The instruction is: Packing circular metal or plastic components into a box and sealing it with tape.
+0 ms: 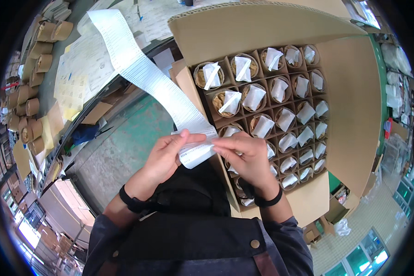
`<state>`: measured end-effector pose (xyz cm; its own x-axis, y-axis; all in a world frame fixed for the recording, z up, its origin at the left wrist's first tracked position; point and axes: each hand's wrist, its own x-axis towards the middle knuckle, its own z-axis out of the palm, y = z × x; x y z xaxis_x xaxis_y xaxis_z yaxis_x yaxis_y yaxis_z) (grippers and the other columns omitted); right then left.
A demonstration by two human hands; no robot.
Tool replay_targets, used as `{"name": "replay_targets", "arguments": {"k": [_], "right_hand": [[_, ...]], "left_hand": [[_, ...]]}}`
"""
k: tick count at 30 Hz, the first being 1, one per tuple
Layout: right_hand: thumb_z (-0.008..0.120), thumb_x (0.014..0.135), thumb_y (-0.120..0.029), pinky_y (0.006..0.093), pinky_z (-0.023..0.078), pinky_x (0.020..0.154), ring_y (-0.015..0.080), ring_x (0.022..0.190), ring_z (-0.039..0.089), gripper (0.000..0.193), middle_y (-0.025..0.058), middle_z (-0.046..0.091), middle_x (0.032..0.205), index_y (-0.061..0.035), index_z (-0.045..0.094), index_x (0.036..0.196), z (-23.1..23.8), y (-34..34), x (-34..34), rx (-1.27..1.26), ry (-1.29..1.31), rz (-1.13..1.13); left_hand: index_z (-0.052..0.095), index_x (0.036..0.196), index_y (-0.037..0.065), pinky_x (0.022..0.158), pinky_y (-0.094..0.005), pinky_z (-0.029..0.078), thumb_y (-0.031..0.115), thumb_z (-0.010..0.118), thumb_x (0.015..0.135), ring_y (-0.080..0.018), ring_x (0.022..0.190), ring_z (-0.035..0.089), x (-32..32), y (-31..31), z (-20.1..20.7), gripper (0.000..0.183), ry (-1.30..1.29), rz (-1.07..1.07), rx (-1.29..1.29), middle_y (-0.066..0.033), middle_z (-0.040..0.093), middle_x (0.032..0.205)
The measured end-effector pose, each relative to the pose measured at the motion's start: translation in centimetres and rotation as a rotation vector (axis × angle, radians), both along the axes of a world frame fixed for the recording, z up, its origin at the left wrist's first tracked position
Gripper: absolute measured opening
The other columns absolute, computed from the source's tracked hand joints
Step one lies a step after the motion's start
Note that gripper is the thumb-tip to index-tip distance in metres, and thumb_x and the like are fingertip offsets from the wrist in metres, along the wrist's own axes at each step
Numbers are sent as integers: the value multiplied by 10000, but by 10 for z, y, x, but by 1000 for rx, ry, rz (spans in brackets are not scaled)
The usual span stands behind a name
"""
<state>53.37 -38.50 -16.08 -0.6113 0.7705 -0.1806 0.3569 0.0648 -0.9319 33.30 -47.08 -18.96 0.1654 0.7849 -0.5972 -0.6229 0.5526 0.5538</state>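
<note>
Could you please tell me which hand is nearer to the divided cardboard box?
Right. The right hand appears over the cardboard box, at its left side; the left hand is farther left, outside it, at the white strip.

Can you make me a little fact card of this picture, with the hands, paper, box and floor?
Left hand: bare, pinching the long white printed paper strip
Right hand: bare, pinching the same strip near its lower end
Strip direction: up and left, over the pale grey, paper-strewn worktop
Right side: open brown cardboard box, split into cells
Inside cells: round brown containers with folded white paper slips
Wrists: a black band on each
Floor: worn green-and-grey floor
</note>
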Motion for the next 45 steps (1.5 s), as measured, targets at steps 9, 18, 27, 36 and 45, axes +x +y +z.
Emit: {"name": "replay_targets", "arguments": {"k": [9,18,27,36,45], "right_hand": [[672,797,-13,273,493,665,182,750,635,46,81,670,838,-30,659,838,-54,70,66,-27,-162,-288],[807,647,-95,406,449,849,386,1040,477,555,190,455,1106,-59,521,1121,-117,88,63,412,-384,-352],[694,830,-128,293,463,805,142,884,617,421,42,670,904,-33,557,1217,-27,42,45,-313,359,202],[701,797,-52,289,455,703,197,796,640,164,73,705,890,-97,722,953,-8,15,53,103,168,28],[686,778,-10,250,493,635,118,690,619,127,74,671,774,-6,671,904,-78,157,146,189,-159,-256]], "left_hand": [[550,1219,-61,947,-318,445,322,465,989,-194,1092,566,9,-2,-4,455,63,158,-95,-141,612,1145],[486,1312,2,939,-318,471,-101,673,781,-178,1071,578,37,-4,10,572,147,396,-63,-112,601,1177],[527,1260,-29,880,-301,506,-78,685,787,-169,997,614,47,12,16,501,192,128,-20,-133,623,1142],[551,1196,-98,965,-328,437,289,434,1004,-200,1087,570,50,22,26,448,-40,78,-69,-159,590,1192],[564,1177,-93,973,-337,435,235,463,992,-215,1086,576,44,16,9,390,209,240,-107,-161,593,1191]]}}
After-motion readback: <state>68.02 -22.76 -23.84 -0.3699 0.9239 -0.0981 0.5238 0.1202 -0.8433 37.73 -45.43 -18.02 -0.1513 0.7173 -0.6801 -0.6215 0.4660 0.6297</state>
